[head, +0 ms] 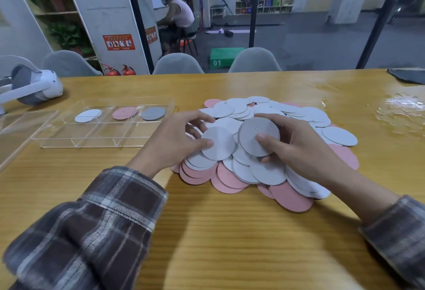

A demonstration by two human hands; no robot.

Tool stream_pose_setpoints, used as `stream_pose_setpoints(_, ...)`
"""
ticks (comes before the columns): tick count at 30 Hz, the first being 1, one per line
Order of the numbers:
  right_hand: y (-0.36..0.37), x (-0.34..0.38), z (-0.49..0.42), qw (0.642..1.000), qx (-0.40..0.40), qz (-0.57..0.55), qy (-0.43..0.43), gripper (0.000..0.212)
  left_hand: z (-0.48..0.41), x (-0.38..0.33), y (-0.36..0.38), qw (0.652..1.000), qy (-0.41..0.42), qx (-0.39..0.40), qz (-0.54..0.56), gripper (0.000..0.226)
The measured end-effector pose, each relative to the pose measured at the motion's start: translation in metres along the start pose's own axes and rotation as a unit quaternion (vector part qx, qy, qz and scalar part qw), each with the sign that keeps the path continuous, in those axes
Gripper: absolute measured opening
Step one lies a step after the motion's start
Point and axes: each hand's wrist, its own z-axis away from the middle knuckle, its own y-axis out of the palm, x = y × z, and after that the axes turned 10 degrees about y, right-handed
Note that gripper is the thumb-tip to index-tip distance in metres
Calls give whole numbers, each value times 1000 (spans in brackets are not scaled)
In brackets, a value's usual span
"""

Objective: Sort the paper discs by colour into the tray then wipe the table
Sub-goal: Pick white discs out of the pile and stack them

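A heap of paper discs (296,115), white, grey and pink, lies on the wooden table right of centre. My left hand (174,140) pinches a pale disc (218,144) at the heap's near left. My right hand (296,144) holds a grey disc (257,135) tilted up above the heap. To the left stands a clear tray (69,138) with compartments. Its far row holds a white disc (88,115), a pink disc (124,113) and a grey disc (153,113), one per compartment.
A clear lid (20,126) lies left of the tray. A white headset (34,87) sits at the far left. Water is spilled on the table at the right (400,110), near a dark cloth (408,75). Grey chairs stand behind the table; a person sits beyond the glass.
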Motion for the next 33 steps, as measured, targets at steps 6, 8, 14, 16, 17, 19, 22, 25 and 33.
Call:
stream_pose_setpoints(6,0,-4,-3,1000,-24,-3,8,37,-1,-6,-4,991,-17,-6,133,17)
stream_pose_setpoints(8,-1,-3,-2,1000,-27,5,10,36,0,-9,-7,989,-15,-11,147,15)
stream_pose_setpoints(14,2,5,2,999,28,-23,-2,23,2,-19,5,978,9,0,210,17)
stream_pose_setpoints(16,4,8,4,998,49,-44,0,22,2,-21,15,976,16,-7,215,17)
stream_pose_setpoints(17,5,9,4,997,56,-50,3,23,2,-22,19,976,20,-15,215,17)
stream_pose_setpoints(19,7,10,6,997,65,-44,2,23,3,-25,28,976,32,-30,212,17)
stream_pose_setpoints(22,8,9,7,997,68,-20,-8,25,3,-26,35,976,38,-44,208,17)
stream_pose_setpoints(25,9,9,6,998,66,-25,-8,26,3,-25,35,978,34,-47,202,15)
stream_pose_setpoints(33,6,7,6,999,27,-15,-10,27,0,-4,1,998,25,-30,-55,6)
